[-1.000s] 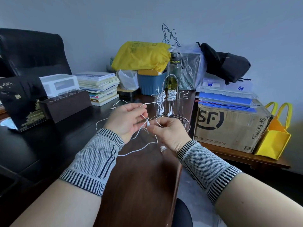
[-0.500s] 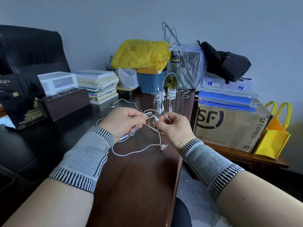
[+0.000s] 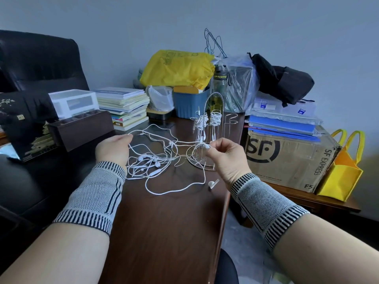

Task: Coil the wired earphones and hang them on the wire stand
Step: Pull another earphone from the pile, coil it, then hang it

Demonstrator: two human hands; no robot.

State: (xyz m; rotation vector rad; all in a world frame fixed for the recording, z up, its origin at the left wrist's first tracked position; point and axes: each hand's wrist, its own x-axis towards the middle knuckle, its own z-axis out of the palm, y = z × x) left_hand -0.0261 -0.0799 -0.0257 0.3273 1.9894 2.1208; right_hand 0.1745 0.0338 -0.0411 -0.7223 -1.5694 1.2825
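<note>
While pinching earphone cable taut: right hand by wire stand, left hand gripping opposite end; tangle mid-desk, near right edge.

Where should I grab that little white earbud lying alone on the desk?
Pinch the loose earbud by its thin stem, coming from above on the right hand's side. The stem sticks up and out, tilted off the desk, so fingers can probably close on it; the round head rests low against the wood and looks harder to pinch.
</note>
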